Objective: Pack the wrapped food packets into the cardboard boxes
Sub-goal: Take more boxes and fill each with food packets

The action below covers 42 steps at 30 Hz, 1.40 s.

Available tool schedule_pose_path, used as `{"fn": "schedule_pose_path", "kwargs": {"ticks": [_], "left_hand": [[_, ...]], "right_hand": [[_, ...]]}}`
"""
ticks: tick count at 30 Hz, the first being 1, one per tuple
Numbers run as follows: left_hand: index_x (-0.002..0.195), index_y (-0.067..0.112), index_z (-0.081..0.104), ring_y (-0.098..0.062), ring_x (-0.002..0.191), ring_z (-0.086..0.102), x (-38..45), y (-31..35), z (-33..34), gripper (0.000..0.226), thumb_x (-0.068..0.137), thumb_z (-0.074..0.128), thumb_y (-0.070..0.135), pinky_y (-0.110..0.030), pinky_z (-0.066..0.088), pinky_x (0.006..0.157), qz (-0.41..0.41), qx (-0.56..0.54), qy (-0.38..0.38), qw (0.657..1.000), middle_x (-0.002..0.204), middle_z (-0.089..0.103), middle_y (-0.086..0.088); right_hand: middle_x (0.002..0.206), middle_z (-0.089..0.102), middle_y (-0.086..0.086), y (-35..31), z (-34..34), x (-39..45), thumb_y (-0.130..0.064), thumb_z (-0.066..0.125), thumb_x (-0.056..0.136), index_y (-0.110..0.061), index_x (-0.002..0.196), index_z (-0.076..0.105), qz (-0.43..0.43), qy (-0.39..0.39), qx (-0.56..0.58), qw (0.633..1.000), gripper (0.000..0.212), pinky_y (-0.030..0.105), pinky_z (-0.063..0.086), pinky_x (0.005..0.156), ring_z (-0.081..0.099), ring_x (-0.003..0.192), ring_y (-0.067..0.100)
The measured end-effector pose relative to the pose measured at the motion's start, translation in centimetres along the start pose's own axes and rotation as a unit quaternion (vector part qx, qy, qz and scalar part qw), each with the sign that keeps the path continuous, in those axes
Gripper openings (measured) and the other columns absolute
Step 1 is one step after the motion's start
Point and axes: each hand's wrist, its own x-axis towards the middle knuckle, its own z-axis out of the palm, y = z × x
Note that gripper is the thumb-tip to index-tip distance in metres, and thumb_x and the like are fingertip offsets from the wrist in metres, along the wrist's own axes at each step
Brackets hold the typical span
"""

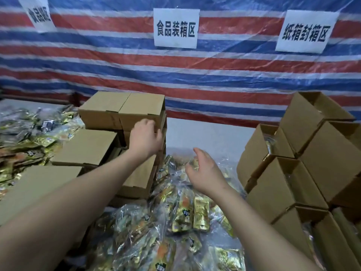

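From the head view, the left hand [145, 136] reaches forward to the top closed box [122, 109] of a stack of closed cardboard boxes [88, 147] on the left; its fingers [154, 124] curl against the near face of that box at its lower edge, though whether they grip it or only press and steady it cannot be told from here. That stack looks like the finished lot, flaps folded down and piled in steps so each box sits on the one below. The right hand [203, 173] hovers apart from the boxes, over the heap of wrapped food packets [185, 212], with fingers loosely spread and holding nothing, probably ready to gather the next handful. The packets lie in clear plastic bags spread across the worktop in front of the person, close to both hands, and more loose packets [23, 137] lie at the far left behind the stack. On the right, open cardboard boxes [293, 184] are stacked on their sides with their mouths turned towards the middle, seemingly so packets can be slid in; some already show plastic-wrapped contents. Behind everything hangs a striped tarpaulin [214, 75] carrying white signs [176, 27] with Chinese characters.
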Motion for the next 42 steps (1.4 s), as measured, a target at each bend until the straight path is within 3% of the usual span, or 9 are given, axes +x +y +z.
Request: {"fn": "schedule_pose_path", "kwargs": {"ticks": [8,19,22,25,30,32,34,36,42], "left_hand": [[0.141,0.007,0.042,-0.035,0.131,0.043,10.8,1.1,3.8,0.067,0.096,0.042,0.057,-0.047,0.035,0.108,-0.03,0.123,-0.06,0.99,0.142,0.047,-0.017],[0.149,0.007,0.034,-0.036,0.143,0.029,12.7,0.4,4.6,0.058,0.094,0.046,0.023,-0.054,0.024,0.117,-0.049,0.189,-0.077,0.978,0.153,0.036,-0.015],[0.14,0.017,0.049,-0.034,0.135,0.04,11.6,2.4,0.7,0.048,0.092,0.049,0.02,-0.054,0.031,0.113,-0.029,0.122,-0.05,0.991,0.143,0.048,-0.01],[0.131,0.026,0.061,-0.025,0.103,0.059,9.3,4.2,-3.9,0.042,0.093,0.044,0.017,-0.038,0.052,0.085,0.029,-0.032,-0.05,0.998,0.12,0.064,-0.004],[0.111,0.04,0.066,0.0,0.089,0.057,3.5,7.0,-9.6,0.036,0.096,0.048,0.013,-0.017,0.043,0.066,0.057,-0.232,-0.172,0.956,0.103,0.066,0.011],[0.111,0.045,0.064,0.001,0.099,0.058,0.9,7.4,-10.6,0.033,0.099,0.05,0.017,-0.019,0.046,0.077,0.082,-0.273,-0.244,0.927,0.108,0.065,0.015],[0.116,0.045,0.063,0.002,0.102,0.06,-1.6,7.4,-10.6,0.031,0.1,0.051,0.021,-0.021,0.048,0.085,0.1,-0.283,-0.298,0.906,0.109,0.066,0.019],[0.109,0.043,0.066,0.005,0.095,0.064,-4.1,7.3,-9.6,0.029,0.101,0.051,0.02,-0.013,0.049,0.079,0.086,-0.304,-0.339,0.886,0.099,0.07,0.023],[0.105,0.024,0.074,-0.007,0.093,0.064,-13.1,5.8,-1.5,0.017,0.097,0.059,0.018,-0.018,0.051,0.077,0.017,-0.222,-0.387,0.895,0.097,0.07,0.007]], "right_hand": [[0.162,0.025,-0.002,-0.1,-2.3,3.2,-0.037,0.047,0.101,-0.019,0.156,0.023,0.008,0.002,-0.02,1.0,0.064,0.031,0.021,0.118,0.024,0.148,0.016],[0.16,0.027,0.0,1.2,-4.1,5.9,-0.036,0.046,0.101,-0.017,0.155,0.027,0.0,-0.028,-0.036,0.999,0.061,0.031,0.023,0.116,0.027,0.146,0.017],[0.159,0.03,0.002,-0.1,-5.3,6.7,-0.034,0.047,0.1,-0.015,0.154,0.029,-0.014,-0.011,-0.032,0.999,0.059,0.033,0.025,0.116,0.029,0.145,0.02],[0.156,0.034,0.005,-2.0,-8.0,7.7,-0.032,0.051,0.099,-0.015,0.152,0.032,-0.046,0.06,-0.034,0.997,0.059,0.035,0.027,0.115,0.033,0.143,0.023],[0.16,0.028,0.005,-4.3,-13.5,7.6,-0.035,0.065,0.09,-0.021,0.155,0.025,-0.1,0.149,-0.174,0.968,0.077,0.045,0.02,0.121,0.024,0.148,0.026],[0.147,0.047,0.004,-3.8,-14.7,6.5,-0.032,0.068,0.088,-0.026,0.145,0.043,-0.13,0.119,-0.277,0.944,0.062,0.047,0.033,0.114,0.04,0.138,0.027],[0.107,0.062,-0.005,-2.6,-14.7,4.7,-0.024,0.069,0.089,-0.033,0.112,0.062,-0.14,0.06,-0.302,0.941,0.026,0.036,0.05,0.085,0.061,0.105,0.02],[0.083,0.057,-0.011,-0.7,-13.4,2.5,-0.021,0.067,0.09,-0.032,0.088,0.062,-0.116,0.002,-0.309,0.944,0.013,0.026,0.045,0.065,0.059,0.081,0.01],[0.083,0.06,-0.004,7.9,-4.3,-4.5,-0.037,0.065,0.089,-0.026,0.088,0.063,-0.059,-0.113,-0.309,0.942,0.011,0.029,0.038,0.062,0.062,0.082,0.02]]}}
